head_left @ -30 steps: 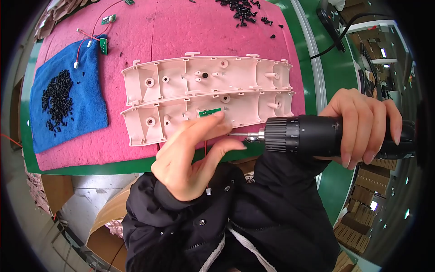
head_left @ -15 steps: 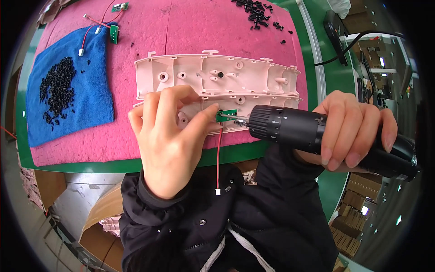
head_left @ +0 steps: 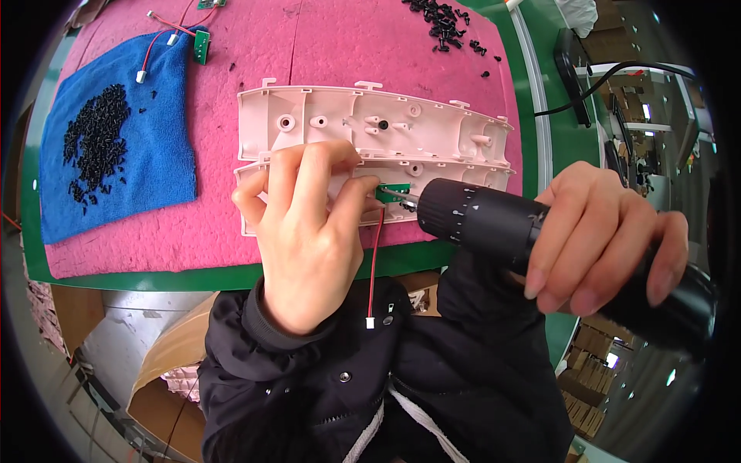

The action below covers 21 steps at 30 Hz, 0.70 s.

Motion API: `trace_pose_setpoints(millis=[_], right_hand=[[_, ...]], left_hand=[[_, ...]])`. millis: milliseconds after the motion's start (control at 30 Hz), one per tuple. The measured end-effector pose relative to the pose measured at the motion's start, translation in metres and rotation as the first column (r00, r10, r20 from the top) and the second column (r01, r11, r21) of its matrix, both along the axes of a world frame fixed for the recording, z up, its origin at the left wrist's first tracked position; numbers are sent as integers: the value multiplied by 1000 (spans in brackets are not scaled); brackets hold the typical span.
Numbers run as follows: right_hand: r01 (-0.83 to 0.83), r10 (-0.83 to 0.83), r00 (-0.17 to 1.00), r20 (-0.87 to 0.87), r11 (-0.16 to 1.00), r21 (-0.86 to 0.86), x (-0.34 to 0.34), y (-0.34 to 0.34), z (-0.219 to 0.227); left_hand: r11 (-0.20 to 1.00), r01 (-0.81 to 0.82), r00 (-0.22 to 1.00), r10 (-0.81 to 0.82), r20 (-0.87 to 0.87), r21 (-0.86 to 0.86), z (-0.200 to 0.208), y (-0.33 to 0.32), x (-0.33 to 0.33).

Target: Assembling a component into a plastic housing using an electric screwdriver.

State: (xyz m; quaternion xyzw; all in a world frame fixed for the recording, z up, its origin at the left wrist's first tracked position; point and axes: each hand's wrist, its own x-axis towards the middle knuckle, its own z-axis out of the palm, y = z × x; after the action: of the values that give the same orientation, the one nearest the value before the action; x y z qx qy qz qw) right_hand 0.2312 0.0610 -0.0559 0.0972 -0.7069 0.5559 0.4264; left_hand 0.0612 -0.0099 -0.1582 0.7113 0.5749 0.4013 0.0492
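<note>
Two long pale pink plastic housings lie side by side, the far housing (head_left: 340, 123) and the near housing (head_left: 409, 170). A small green circuit board (head_left: 397, 190) sits inside the near one, its red-and-black cable (head_left: 374, 266) hanging over the table edge to a white plug (head_left: 370, 322). My left hand (head_left: 309, 224) bends over the near housing, fingers curled, its fingertips pressed at the board's left end. In my right hand (head_left: 598, 239) is a black electric screwdriver (head_left: 482, 216), held nearly level. Its bit (head_left: 403, 198) reaches the board's left end; any screw there is hidden.
Black screws (head_left: 96, 139) are heaped on a blue cloth (head_left: 162, 162) at left, more screws (head_left: 440, 23) at the far right of the pink mat (head_left: 208, 239). A spare circuit board (head_left: 201, 46) with cables lies far left. A black cord (head_left: 617, 69) loops at right.
The screwdriver's rear end has swung down and nearer me while its bit stays at the board. My left hand has shifted slightly right; the scene has moved a little in view.
</note>
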Motion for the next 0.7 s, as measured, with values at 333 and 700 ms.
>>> trace_pose_setpoints(millis=[333,700], right_hand=[[-122,75,883,463,990,73,-70,-5,29],[-129,128,991,36,992,16,-51,-8,9]], left_hand=[[1000,-28,997,27,67,13,-5,-10,-30],[999,-32,990,27,137,36,-5,-18,-42]])
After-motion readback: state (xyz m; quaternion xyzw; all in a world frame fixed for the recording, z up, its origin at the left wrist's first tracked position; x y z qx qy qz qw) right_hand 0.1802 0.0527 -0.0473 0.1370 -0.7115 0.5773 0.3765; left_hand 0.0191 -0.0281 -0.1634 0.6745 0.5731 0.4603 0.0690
